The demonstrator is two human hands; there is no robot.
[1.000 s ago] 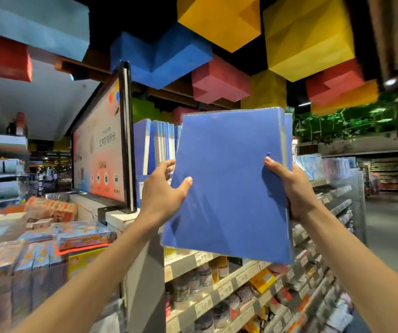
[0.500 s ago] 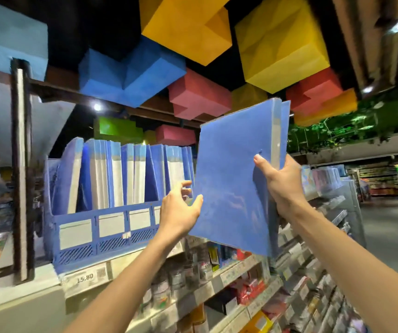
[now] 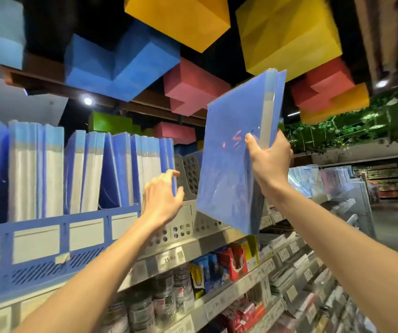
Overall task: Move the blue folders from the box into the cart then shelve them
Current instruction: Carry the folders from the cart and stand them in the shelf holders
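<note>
My right hand (image 3: 269, 162) grips a blue folder (image 3: 231, 155) by its spine edge and holds it upright and tilted above the grey perforated file rack (image 3: 188, 176) on the top shelf. My left hand (image 3: 163, 198) has its fingers spread and touches the rightmost of several blue folders (image 3: 118, 171) standing in the blue file rack (image 3: 56, 241). The box and the cart are out of view.
Below the top shelf edge (image 3: 217, 239) run shelves with price tags, bottles (image 3: 164, 296) and red and blue packets (image 3: 219, 265). Big coloured blocks (image 3: 121, 58) hang from the ceiling. An aisle floor (image 3: 397, 227) opens at the right.
The view swung right along the top shelf. My left hand let go of the folder and reached to the shelved folders. My right hand alone lifted the folder higher over the grey rack.
</note>
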